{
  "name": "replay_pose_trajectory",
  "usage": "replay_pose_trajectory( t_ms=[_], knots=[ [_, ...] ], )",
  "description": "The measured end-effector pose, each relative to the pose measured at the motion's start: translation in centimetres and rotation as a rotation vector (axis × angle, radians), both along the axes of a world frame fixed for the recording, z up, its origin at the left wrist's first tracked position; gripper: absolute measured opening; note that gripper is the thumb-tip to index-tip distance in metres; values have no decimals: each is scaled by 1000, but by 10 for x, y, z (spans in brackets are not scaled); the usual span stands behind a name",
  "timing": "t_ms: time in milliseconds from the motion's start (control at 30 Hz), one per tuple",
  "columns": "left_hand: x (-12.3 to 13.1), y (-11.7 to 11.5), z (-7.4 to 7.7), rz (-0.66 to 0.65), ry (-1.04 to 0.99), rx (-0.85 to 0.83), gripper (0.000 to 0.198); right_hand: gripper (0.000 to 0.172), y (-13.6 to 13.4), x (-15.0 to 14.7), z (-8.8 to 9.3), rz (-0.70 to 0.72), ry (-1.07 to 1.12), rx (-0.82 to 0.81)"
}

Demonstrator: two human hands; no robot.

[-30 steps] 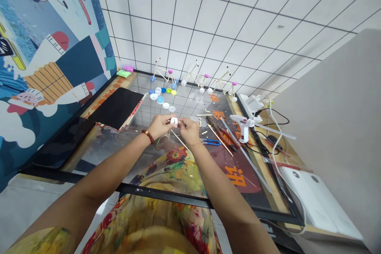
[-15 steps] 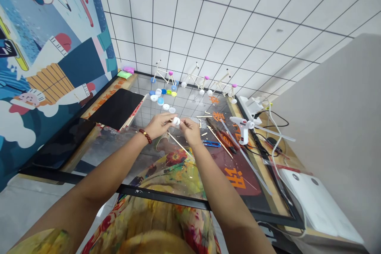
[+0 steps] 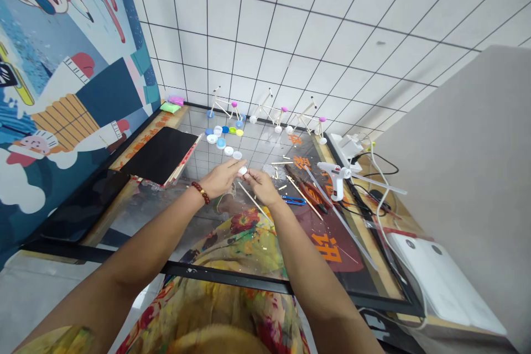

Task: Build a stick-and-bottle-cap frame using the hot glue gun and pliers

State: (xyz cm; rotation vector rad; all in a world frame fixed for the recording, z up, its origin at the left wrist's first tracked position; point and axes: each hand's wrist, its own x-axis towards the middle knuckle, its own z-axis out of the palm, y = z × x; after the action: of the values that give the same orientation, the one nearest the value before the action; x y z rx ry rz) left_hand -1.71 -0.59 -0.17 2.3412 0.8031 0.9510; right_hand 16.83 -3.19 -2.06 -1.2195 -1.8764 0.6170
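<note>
Between my two hands is a small white bottle cap (image 3: 242, 171), pinched by the fingers of both above the glass tabletop. My left hand (image 3: 222, 178), with a beaded bracelet at the wrist, closes on its left side. On its right side the fingertips of my right hand (image 3: 260, 183) grip it. Below them a thin wooden stick (image 3: 254, 201) lies slanted on the glass. Just beyond my hands sit several loose caps, among them a light blue cap (image 3: 221, 143) and a white cap (image 3: 228, 151).
Three stick-built bicycle models (image 3: 265, 108) stand along the back edge. At the right are a white glue gun (image 3: 337, 177), pliers (image 3: 313, 191), blue snips (image 3: 293, 200), stick pieces and cables. A black flat board (image 3: 161, 154) lies at the left, a white box (image 3: 431, 276) lower right.
Both hands have shifted slightly with the white cap, which has turned and is now more covered by the fingers. The camera view has moved a little.
</note>
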Motion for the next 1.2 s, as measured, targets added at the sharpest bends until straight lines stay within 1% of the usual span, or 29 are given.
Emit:
replay_pose_trajectory(
  t_ms=[67, 100, 167, 200, 267, 333, 400, 467, 533, 633, 700, 767, 800, 867, 967, 1067, 1200],
  knots=[
    [4, -1, -2, 62, -80, -106, 38, 26, 0, -3, -2, -77, -73, 69],
    [7, -2, -2, 100, -134, -194, 32, 24, -1, -5, -3, -123, -89, 94],
    [12, -3, -4, 168, -256, -464, 19, 19, -2, -7, -5, -186, -125, 136],
    [14, -3, -5, 187, -302, -613, 21, 18, -3, -8, -5, -205, -168, 168],
    [18, -4, -6, 199, -350, -842, 34, 17, -4, -10, -5, -224, -289, 242],
    [19, -4, -5, 199, -361, -932, 42, 19, -5, -11, -4, -229, -393, 294],
    [20, -4, -3, 199, -372, -954, 44, 20, -6, -11, -5, -230, -408, 298],
    [21, -5, -1, 198, -413, -961, 39, 19, -4, -11, -6, -233, -339, 280],
    [21, -5, 0, 165, -495, -942, 33, 20, -2, -9, -6, -248, -199, 247],
    [21, -4, -2, 63, -617, -928, 42, 22, 1, -7, -6, -282, 38, 197],
    [20, -2, -4, 45, -651, -922, 46, 28, 2, -5, -6, -250, 129, 184],
    [18, 0, -5, 72, -675, -891, 48, 43, 2, -5, -5, -166, 143, 189],
    [17, 0, -5, 82, -685, -872, 49, 46, 1, -5, -5, -123, 131, 198],
    [16, 0, -5, 63, -686, -855, 49, 41, 0, -4, -4, -74, 98, 225],
    [16, -1, -2, 37, -689, -894, 52, 31, -1, -4, -3, -99, 75, 272],
    [16, -4, 1, 75, -744, -949, 51, 31, -2, -5, -1, -106, 87, 302],
    [17, -6, 4, 99, -799, -966, 47, 34, -4, -8, 2, -120, 114, 296]
  ],
)
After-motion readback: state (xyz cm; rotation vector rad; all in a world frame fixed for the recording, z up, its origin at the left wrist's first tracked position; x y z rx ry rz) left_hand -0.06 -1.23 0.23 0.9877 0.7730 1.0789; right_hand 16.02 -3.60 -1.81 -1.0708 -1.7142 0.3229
